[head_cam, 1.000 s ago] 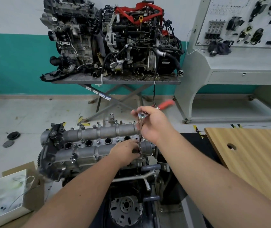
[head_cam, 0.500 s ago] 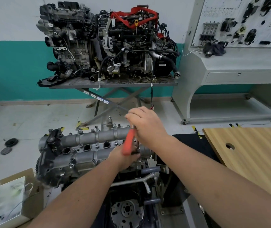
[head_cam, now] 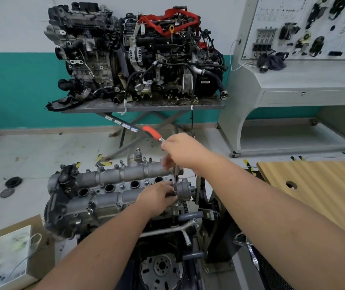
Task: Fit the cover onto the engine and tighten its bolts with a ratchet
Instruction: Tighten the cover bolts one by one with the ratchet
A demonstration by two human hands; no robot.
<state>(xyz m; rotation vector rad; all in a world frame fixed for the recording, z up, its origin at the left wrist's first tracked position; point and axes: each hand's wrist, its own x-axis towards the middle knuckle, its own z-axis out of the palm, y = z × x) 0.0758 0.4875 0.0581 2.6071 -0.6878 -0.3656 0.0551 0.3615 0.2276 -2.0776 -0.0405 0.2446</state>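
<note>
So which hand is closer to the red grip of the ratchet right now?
The right hand. It holds the ratchet just below the red grip, which sticks out up and to the left of its knuckles. The left hand is lower, on the cover at the extension's foot.

Matt cast-metal cover [head_cam: 113, 197] — glossy chrome ratchet [head_cam: 175, 181], wooden tabletop [head_cam: 322, 191].

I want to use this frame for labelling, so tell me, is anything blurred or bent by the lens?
Head view: the white bag at lower left is smeared, the ratchet handle slightly soft; the cover and both hands, left hand and right hand, read clearly; wide-angle bending curves the grey cabinet; lighting is even.
</note>
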